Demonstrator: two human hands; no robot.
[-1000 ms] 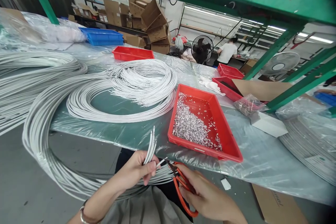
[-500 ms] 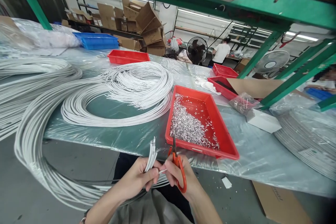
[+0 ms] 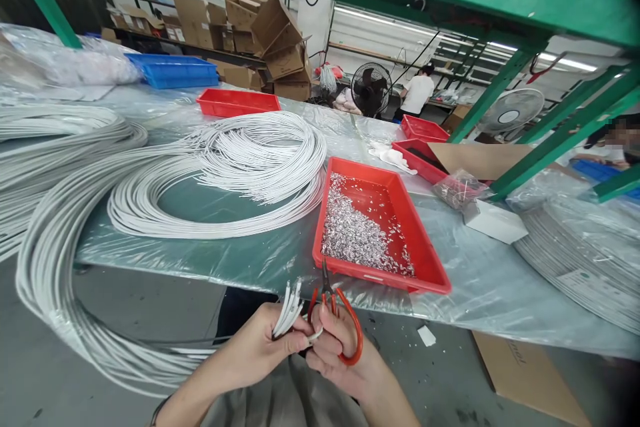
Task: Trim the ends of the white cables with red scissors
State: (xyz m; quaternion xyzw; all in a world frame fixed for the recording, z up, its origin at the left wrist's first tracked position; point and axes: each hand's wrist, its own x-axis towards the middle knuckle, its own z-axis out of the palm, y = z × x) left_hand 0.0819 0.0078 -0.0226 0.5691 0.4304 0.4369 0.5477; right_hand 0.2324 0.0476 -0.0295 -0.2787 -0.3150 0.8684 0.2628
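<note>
A small bunch of white cables (image 3: pixel 289 310) is gripped in my left hand (image 3: pixel 265 345), its cut ends pointing up. My right hand (image 3: pixel 337 340) has its fingers through the orange handles of a pair of scissors (image 3: pixel 356 327), whose dark blades point up and away. One cable bends from the left hand's fingertips to the right hand's fingers. Just beyond the scissors, a red tray (image 3: pixel 425 267) holds a heap of small shiny metal pieces (image 3: pixel 355 233). The cables run back from the left hand into a large loop (image 3: pixel 65 293) hanging off the table.
Coiled white cables (image 3: pixel 220 227) lie on the plastic-covered table (image 3: pixel 200 260). A red bin (image 3: pixel 240 103) and a blue bin (image 3: pixel 175 72) stand behind. Green frame posts (image 3: pixel 540 93) rise on the right, by a white box (image 3: pixel 495 221). A person (image 3: pixel 418 90) stands far back.
The scissors' handles have spread apart, and my right hand has turned slightly around them. The bunch of cables tilts a little more to the right. The whole view has shifted slightly.
</note>
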